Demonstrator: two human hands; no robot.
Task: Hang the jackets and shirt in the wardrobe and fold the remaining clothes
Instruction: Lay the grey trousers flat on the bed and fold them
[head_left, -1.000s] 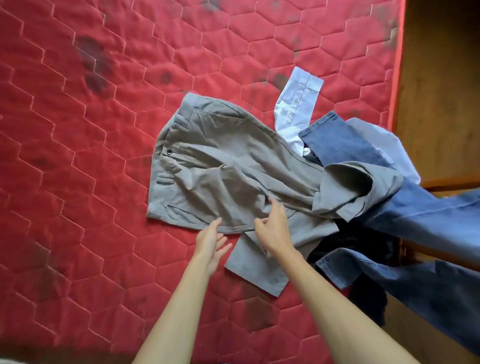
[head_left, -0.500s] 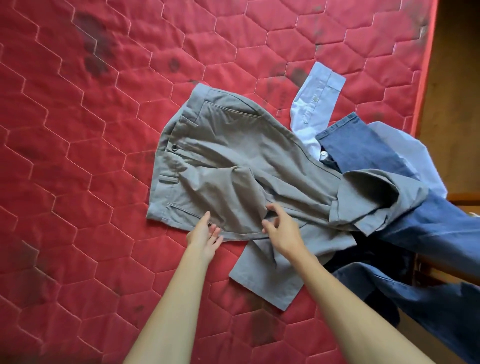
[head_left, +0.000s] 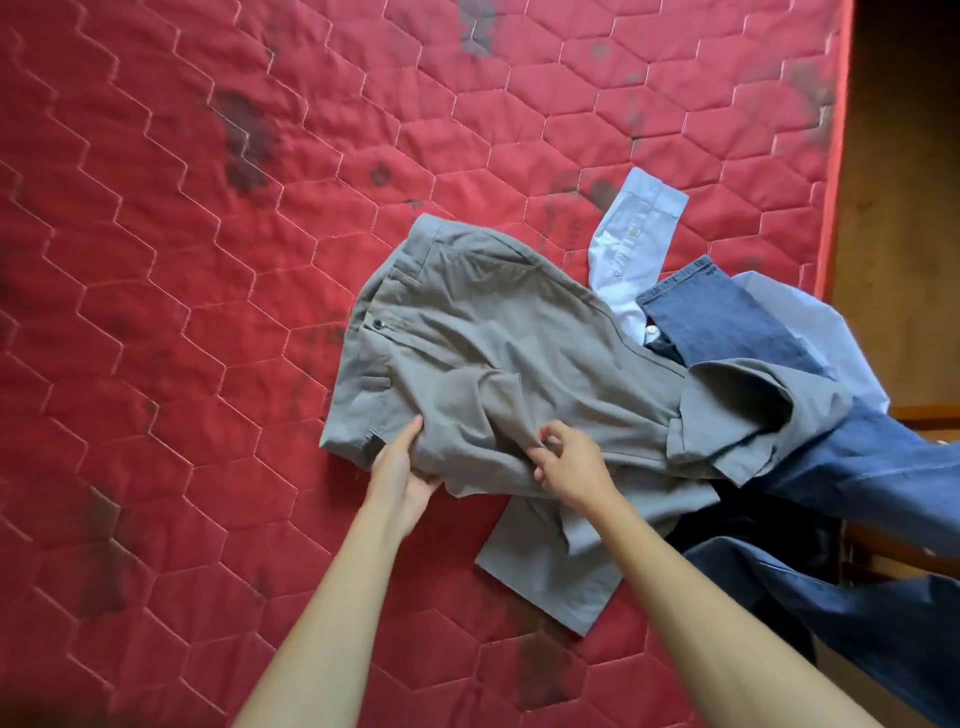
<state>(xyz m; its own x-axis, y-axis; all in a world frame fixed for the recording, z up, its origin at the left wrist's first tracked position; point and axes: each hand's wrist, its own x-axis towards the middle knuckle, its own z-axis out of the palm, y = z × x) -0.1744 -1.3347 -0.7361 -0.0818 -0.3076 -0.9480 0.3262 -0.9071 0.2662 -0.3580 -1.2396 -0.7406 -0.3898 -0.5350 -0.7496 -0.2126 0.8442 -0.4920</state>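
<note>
Grey trousers (head_left: 483, 338) lie rumpled on the red quilted mattress (head_left: 208, 260), waistband to the left, legs trailing right. My left hand (head_left: 402, 467) grips the near edge of the trousers by the waist, fingers tucked under the cloth. My right hand (head_left: 569, 465) pinches a fold of the same grey fabric near the crotch. A light blue shirt (head_left: 631, 234) lies behind the trousers, its cuff pointing away from me. Blue jeans (head_left: 857, 467) drape over the mattress's right edge, partly under a grey trouser leg (head_left: 753, 421).
A dark garment (head_left: 748, 525) lies under the jeans at the right. The mattress ends at its right edge (head_left: 836, 156), with a brown wooden surface (head_left: 904, 208) beyond. Dark stains mark the mattress.
Both hands went from resting open on the trousers to gripping the fabric: the left took the near edge, the right pinched a fold. The view shifted, so the clothes sit further right.
</note>
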